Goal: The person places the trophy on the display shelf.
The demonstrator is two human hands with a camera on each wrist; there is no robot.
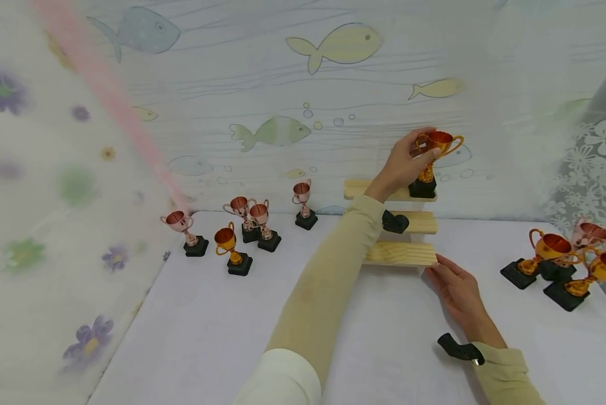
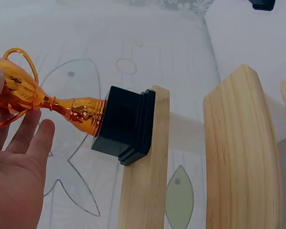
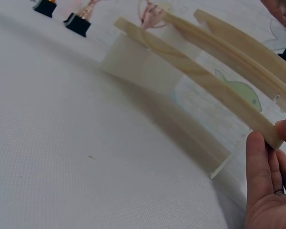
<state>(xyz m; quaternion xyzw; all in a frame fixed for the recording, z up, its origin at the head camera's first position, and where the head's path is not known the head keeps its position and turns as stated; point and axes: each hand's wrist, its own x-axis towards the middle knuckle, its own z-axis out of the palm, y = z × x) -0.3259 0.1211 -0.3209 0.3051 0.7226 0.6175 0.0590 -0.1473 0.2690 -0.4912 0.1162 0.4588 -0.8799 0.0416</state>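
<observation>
My left hand (image 1: pixel 403 162) holds a gold trophy cup (image 1: pixel 426 173) by its bowl, thumb on the near side. The trophy's black base (image 2: pixel 124 124) stands upright at the right end of the top plank (image 2: pixel 145 195) of a three-step wooden display stand. Lower down, my right hand (image 1: pixel 457 292) pinches the right end of the bottom plank (image 1: pixel 399 254). In the right wrist view its thumb lies on top of that plank and its fingers (image 3: pixel 258 164) are below. My left forearm hides part of the stand's left side.
On the left of the white table (image 1: pixel 191 337) stand several pink-gold trophies (image 1: pixel 303 197) and one gold trophy (image 1: pixel 234 253). At the right edge, two gold trophies (image 1: pixel 581 289) crowd round a pink-gold one (image 1: pixel 589 233). Fish-printed cloth (image 1: pixel 262 73) hangs behind the stand.
</observation>
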